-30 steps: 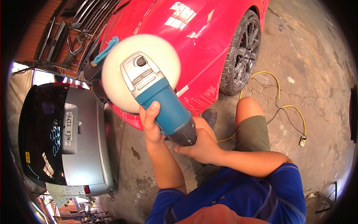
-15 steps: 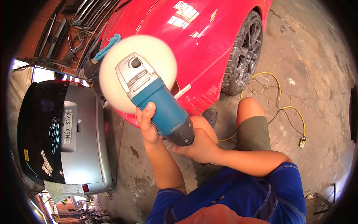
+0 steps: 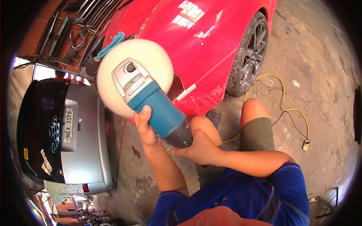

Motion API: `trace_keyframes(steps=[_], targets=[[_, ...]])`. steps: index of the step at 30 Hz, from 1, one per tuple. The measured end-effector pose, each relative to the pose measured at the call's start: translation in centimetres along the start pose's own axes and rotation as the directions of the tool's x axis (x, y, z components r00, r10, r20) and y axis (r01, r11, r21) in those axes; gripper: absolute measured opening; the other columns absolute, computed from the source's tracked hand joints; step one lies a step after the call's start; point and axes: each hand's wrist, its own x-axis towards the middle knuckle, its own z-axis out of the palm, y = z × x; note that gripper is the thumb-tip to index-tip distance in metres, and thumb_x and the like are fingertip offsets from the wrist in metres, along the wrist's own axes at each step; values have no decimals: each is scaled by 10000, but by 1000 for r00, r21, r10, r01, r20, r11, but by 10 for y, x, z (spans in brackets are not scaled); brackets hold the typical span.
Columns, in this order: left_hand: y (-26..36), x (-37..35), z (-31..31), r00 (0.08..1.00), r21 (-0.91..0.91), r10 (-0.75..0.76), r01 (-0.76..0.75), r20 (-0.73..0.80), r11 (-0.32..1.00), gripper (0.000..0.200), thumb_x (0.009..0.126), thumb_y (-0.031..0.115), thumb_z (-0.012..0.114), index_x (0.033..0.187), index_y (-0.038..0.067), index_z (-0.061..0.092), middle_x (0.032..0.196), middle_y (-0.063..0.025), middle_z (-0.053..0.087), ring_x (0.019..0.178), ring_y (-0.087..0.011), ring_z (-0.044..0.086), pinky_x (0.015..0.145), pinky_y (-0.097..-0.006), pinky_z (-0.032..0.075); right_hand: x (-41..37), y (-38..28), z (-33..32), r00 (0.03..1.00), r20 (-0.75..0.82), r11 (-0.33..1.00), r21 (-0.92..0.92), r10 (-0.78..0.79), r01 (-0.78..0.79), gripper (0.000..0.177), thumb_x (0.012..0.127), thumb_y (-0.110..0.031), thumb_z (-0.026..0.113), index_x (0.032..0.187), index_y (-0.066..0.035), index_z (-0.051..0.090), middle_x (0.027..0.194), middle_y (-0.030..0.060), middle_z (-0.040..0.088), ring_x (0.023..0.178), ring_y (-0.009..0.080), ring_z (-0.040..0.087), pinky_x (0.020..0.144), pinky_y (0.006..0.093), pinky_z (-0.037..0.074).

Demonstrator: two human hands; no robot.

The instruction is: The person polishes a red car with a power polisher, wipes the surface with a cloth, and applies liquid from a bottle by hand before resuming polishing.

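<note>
Left hand (image 3: 145, 128) curled round the blue polisher (image 3: 156, 107), arm stretched to 11 o'clock; right hand (image 3: 203, 147) curled round its tapered black end (image 3: 178, 135), elbow bent. Polisher lies at 11, round cream pad (image 3: 156, 56) foremost; glossy red car (image 3: 192, 45) at 12.

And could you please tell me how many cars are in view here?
2: the red car at the top, partly behind the polisher, and the silver car at the left, seen from its back end. More could be hidden behind them.
</note>
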Motion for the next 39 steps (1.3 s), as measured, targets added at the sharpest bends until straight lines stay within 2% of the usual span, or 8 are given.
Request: trace_keyframes(steps=[12,15,21,27,30,32,34,39], targets=[[-9,-6,-16,999,-14,32,-33,-44,999,783,1009,506,639,1494,-89,485,1264,-261,697,988,-368,773,787,-494,685,13,8,2,989,71,989,-79,131,-125,504,846,-290,922,1176,50,750,1052,142,801,967,194,758,855,344,584],[8,-18,-25,997,-44,37,-40,-66,998,772,1012,506,634,1487,-86,492,1251,-259,697,983,-372,771,788,-493,686,8,11,24,996,44,996,-50,76,-74,544,808,-315,931,1142,71,741,934,168,782,857,241,767,768,394,587],[2,-22,-19,992,-49,3,-9,-123,999,757,1018,514,625,1469,-83,511,1249,-259,699,979,-367,773,788,-485,685,14,2,3,968,197,987,-75,155,-142,579,844,-318,909,1244,54,719,1063,141,789,965,202,754,865,357,581],[-15,-28,-4,996,-9,-31,30,-81,1000,753,1016,513,626,1456,-89,523,1256,-248,706,1040,-360,764,826,-485,676,-15,-3,-14,989,68,990,-67,128,-124,506,817,-327,923,1143,25,759,953,154,784,869,238,762,794,395,585],[-35,-29,13,996,-7,-95,94,-3,996,765,1003,515,640,1459,-88,525,1264,-241,707,1070,-355,756,846,-476,671,-30,33,-19,991,-126,995,-80,48,-58,507,812,-319,930,1147,20,759,975,160,784,893,246,758,803,407,588],[-31,-32,52,992,-23,-119,120,34,993,686,964,430,697,1409,-73,560,1198,-201,719,995,-288,753,838,-411,647,-41,49,-28,978,-200,986,-166,-57,23,426,848,-246,921,1130,17,740,924,112,767,766,182,720,696,349,565],[-32,-33,83,987,-46,-137,141,88,989,608,926,316,755,1376,-54,582,1123,-150,722,953,-228,732,842,-362,613,-55,51,-39,974,-227,997,-82,-19,1,336,881,-176,895,1098,16,724,873,83,747,674,144,687,621,314,543],[-72,-30,130,946,-26,-218,231,240,973,735,863,252,869,1457,-20,532,1245,-131,695,1113,-211,696,980,-374,577,-87,56,-65,947,-234,945,292,220,-148,134,934,-38,793,998,19,690,786,76,703,616,150,663,583,312,525]])
